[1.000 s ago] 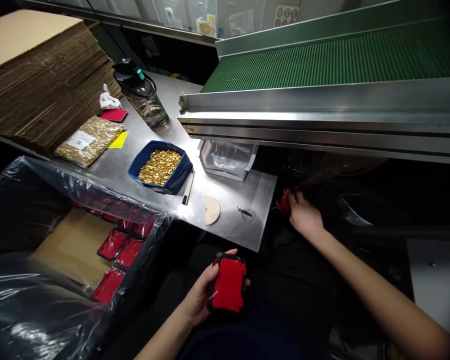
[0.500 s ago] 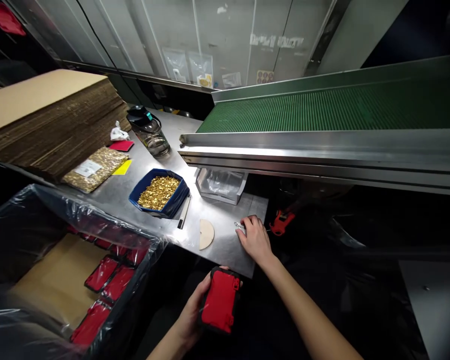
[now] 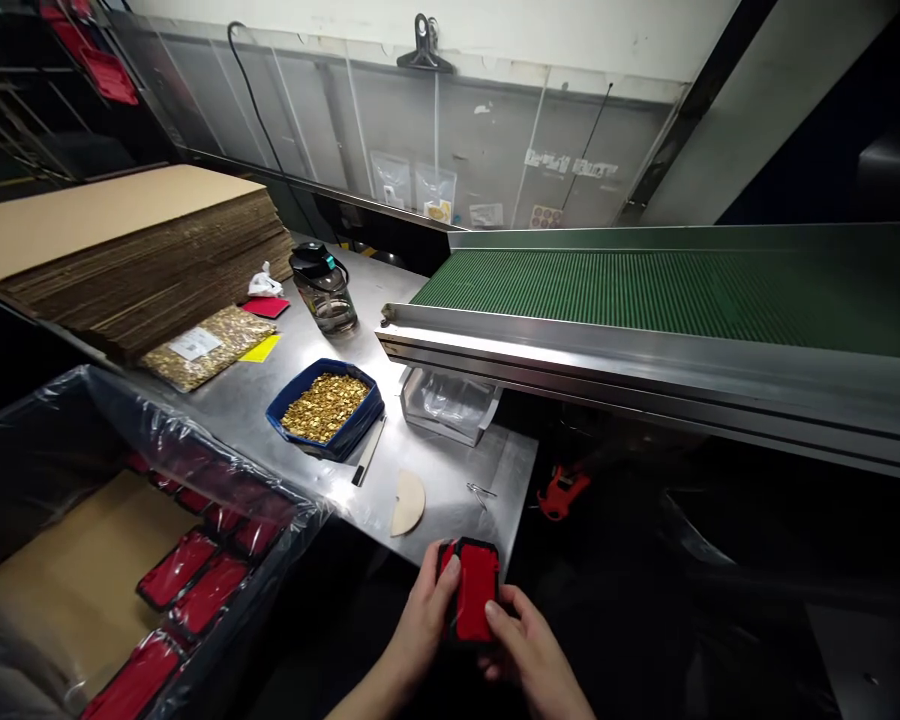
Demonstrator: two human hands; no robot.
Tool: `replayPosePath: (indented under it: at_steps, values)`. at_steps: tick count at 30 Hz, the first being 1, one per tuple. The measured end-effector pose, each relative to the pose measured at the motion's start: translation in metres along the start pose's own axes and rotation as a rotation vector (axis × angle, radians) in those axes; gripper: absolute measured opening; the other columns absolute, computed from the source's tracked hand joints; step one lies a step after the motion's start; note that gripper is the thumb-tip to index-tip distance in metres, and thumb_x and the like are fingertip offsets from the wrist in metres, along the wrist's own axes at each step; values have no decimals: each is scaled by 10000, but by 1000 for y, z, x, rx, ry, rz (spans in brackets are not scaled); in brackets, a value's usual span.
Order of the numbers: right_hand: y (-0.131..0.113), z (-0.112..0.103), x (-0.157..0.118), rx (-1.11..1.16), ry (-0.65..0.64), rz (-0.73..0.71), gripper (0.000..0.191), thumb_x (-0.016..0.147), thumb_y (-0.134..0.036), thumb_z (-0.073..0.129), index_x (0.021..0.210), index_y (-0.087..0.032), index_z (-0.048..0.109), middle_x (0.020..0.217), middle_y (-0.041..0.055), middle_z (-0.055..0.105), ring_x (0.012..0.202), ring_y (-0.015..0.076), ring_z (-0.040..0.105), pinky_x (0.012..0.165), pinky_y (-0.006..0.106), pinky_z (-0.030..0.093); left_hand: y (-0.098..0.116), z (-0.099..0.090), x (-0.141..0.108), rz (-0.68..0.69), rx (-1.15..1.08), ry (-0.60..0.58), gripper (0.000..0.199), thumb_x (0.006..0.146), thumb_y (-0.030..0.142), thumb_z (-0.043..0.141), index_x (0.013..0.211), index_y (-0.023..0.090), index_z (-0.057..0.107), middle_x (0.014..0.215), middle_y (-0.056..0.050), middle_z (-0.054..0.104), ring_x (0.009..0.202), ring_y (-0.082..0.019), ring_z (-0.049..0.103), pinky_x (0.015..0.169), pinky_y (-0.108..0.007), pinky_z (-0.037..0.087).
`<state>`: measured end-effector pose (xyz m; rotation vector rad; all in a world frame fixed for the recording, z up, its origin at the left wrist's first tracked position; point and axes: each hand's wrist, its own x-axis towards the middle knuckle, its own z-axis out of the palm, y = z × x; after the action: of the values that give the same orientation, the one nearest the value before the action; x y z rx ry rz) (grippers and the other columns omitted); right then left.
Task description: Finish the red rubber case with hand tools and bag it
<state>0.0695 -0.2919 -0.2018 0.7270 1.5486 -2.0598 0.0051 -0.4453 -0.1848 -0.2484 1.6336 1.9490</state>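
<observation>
A red case with black edges (image 3: 477,592) is held between both hands just in front of the metal table's near corner. My left hand (image 3: 426,610) grips its left side, thumb on the front face. On the lower right side, my right hand (image 3: 523,640) closes on the case, thumb on the edge and fingers partly hidden behind. Small thin metal pieces (image 3: 481,492) lie on the table above the case. To their left rests a pale half-round disc (image 3: 408,503).
A blue tray (image 3: 300,380) of gold pieces, a knife (image 3: 370,452), a clear tray (image 3: 450,405) and a bottle (image 3: 328,300) stand on the table. A green conveyor (image 3: 592,295) crosses the right. A lined box (image 3: 217,455) holds red cases at left.
My right hand has left the small metal pieces on the table and come down to the red case. The view has tilted up. The case now sits between both hands.
</observation>
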Motion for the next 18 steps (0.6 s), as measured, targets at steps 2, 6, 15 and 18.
replayPosePath:
  at_steps: [2, 6, 15, 18]
  values:
    - [6, 3, 9, 50, 63, 0, 709, 732, -802, 709, 1047, -192, 533, 824, 45, 724, 630, 129, 660, 552, 213, 498, -1, -12, 4, 66, 175, 61, 546, 979, 603, 505, 1371, 223, 488, 1283, -113, 689, 1124, -264, 661, 982, -393, 506]
    - [5, 4, 27, -98, 254, -94, 699, 666, -873, 677, 843, -229, 474, 697, -3, 667, 636, 183, 700, 569, 266, 561, 22, -37, 18, 380, 605, 224, 334, 1011, 458, 512, 1233, 215, 568, 1169, -99, 711, 1040, -236, 681, 908, -371, 533]
    - [7, -33, 26, -530, 317, -135, 648, 824, -882, 415, 853, -262, 598, 811, 25, 734, 697, 194, 713, 624, 269, 517, 120, -39, 147, 645, 937, 118, 154, 988, 251, 588, 1001, 174, 721, 1020, -71, 745, 977, -188, 683, 932, -353, 540]
    - [33, -42, 20, -520, 399, -194, 690, 761, -924, 454, 779, -252, 612, 710, 25, 705, 568, 176, 649, 549, 267, 471, 139, -29, 198, 610, 1047, 84, 176, 968, 313, 649, 1027, 156, 704, 1085, -72, 729, 1035, -216, 681, 978, -454, 553]
